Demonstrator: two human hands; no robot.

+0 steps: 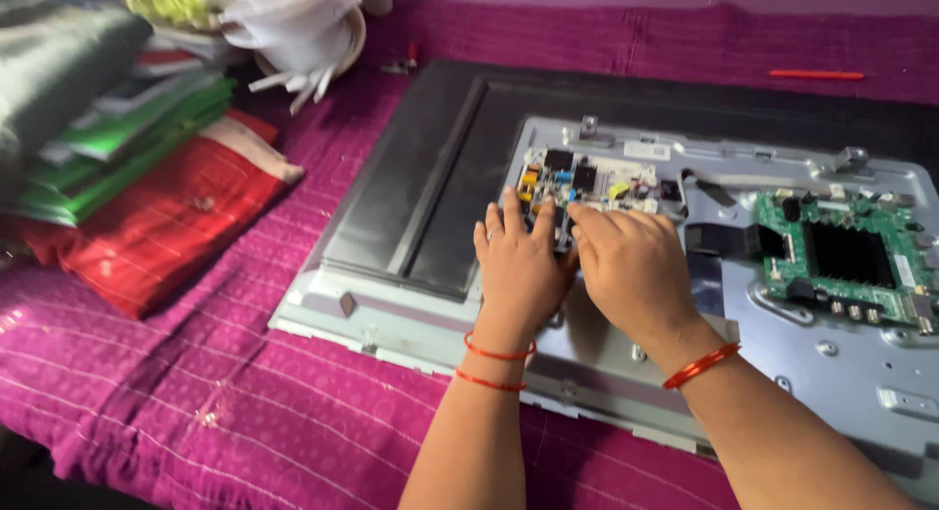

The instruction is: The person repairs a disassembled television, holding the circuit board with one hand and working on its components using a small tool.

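Note:
An opened flat-screen panel (411, 177) lies face down on a magenta cloth, its grey metal back plate (841, 363) exposed. A white power circuit board (597, 182) with yellow, blue and black parts sits on the plate. My left hand (518, 266) and my right hand (631, 266) rest side by side on the near edge of this board, fingers pressing its components. Both wrists wear red thread bands. The near part of the board is hidden beneath the hands. Whether either hand pinches something is unclear.
A green main circuit board (846, 256) sits at the plate's right. Folded red and green fabrics (147, 197) are stacked at the left. White plastic items (293, 31) lie at the top. A red pen-like stick (817, 75) lies far right. Magenta bedcover (196, 412) surrounds everything.

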